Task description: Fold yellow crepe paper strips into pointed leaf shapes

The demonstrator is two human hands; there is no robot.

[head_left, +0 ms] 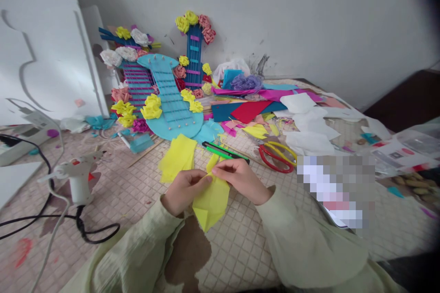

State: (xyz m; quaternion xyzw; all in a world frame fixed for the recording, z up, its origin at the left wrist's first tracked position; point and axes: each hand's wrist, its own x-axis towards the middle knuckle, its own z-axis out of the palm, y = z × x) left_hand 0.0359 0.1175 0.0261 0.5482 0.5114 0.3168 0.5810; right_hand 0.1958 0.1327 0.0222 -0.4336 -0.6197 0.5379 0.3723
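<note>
Between my two hands is a piece of yellow crepe paper (210, 199), its lower part hanging down with a crease near the bottom. My left hand (187, 187) pinches its upper left edge, thumb on top. The fingers of my right hand (240, 178) close on its upper right edge, close to the left fingertips. Just beyond my left hand lies a stack of yellow paper sheets (177, 158). A green and black utility knife (225, 152) rests behind my right hand. Red and yellow handled scissors (278, 158) lie to its right.
A white glue gun (79, 178) with black cables stands on the left. Paper-flower decorated string-instrument models (172, 96) lean at the back. Coloured paper sheets (252, 110) and white paper (312, 132) pile up at back right. A blurred-out phone-like object (335, 192) lies at right.
</note>
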